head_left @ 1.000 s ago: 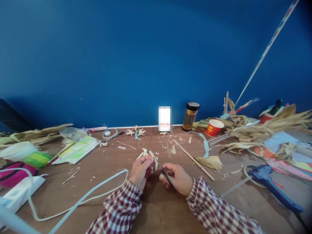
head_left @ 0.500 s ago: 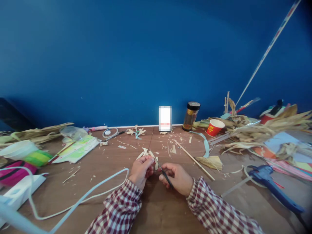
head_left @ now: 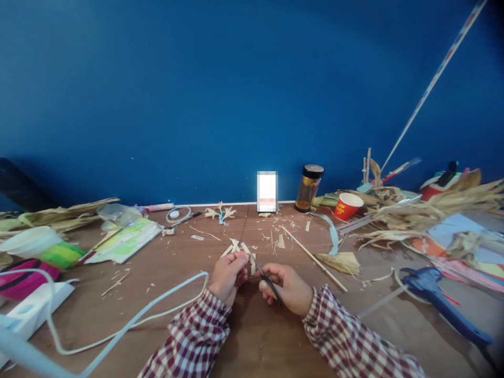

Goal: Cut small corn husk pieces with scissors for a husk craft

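My left hand (head_left: 229,274) is closed, its thumb and fingers pinching pale strips of corn husk (head_left: 235,244) that fan out beyond the fingertips. In my right hand (head_left: 286,286) is a pair of scissors (head_left: 271,289), the black handle loops around the fingers and thumb. The blades point up and left, close to the husk strips by my left fingertips; whether they touch cannot be made out. Just beyond both hands, small husk scraps (head_left: 281,241) and a thin stick (head_left: 315,258) lie on the brown table.
A glue gun (head_left: 441,304) lies at the right, near heaps of dried husk (head_left: 417,215) and a red paper cup (head_left: 348,206). A lidded jar (head_left: 309,188) stands at the back. On the left are a white cable (head_left: 145,307), a power strip (head_left: 43,315) and a booklet (head_left: 124,241).
My right hand and the scissors have shifted very slightly to the right, and the handles look a little differently turned. My left hand stays in place with the husk strips.
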Demonstrator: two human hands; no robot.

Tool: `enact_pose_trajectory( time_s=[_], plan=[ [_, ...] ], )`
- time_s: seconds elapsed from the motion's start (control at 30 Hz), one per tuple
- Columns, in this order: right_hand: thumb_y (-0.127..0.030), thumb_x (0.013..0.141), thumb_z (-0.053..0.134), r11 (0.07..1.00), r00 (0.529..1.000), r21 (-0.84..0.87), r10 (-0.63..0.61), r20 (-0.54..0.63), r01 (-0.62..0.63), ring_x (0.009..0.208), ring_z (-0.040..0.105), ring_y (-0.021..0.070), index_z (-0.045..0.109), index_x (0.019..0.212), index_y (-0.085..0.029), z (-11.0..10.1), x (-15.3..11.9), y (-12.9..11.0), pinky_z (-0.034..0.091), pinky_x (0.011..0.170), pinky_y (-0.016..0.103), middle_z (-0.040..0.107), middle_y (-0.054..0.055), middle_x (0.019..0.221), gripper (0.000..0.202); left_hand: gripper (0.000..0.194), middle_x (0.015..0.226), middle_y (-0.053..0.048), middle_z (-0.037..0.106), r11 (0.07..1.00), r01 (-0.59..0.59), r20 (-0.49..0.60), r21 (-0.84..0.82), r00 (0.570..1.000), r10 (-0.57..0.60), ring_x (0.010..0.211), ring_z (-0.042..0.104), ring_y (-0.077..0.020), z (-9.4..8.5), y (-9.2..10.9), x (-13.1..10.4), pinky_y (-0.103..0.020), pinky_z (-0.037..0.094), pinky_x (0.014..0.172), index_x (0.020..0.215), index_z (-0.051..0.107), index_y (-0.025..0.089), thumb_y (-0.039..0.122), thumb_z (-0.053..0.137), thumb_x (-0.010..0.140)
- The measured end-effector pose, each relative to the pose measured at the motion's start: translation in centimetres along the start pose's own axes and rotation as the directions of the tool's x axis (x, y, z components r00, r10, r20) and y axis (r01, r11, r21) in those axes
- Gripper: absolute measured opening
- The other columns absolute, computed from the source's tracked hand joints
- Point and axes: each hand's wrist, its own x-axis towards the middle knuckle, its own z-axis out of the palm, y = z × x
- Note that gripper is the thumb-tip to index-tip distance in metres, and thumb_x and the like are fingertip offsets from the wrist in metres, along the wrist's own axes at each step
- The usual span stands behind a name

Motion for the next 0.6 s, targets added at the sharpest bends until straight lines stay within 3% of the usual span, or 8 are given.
enact_pose_trajectory(
  time_s=[0.6],
  plan=[
    [-0.041, 0.070, 0.062, 0.998, 0.999, -0.052, 0.029, -0.038, -0.031, 0.046, 0.049, 0.0070, 0.056, 0.093, -0.015, 0.10, 0.02, -0.10, 0.043, 0.045, 0.019, 0.054, -0.003, 0.057, 0.035, 0.024, 0.050, 0.003, 0.053, 1.000, -0.017, 0.005, -0.009, 1.000, 0.017, 0.036, 0.041, -0.0019, -0.19, -0.28, 0.28, -0.012, 0.036, 0.034, 0.065, 0.059, 0.011, 0.026, 0.074, 0.054]
  ],
)
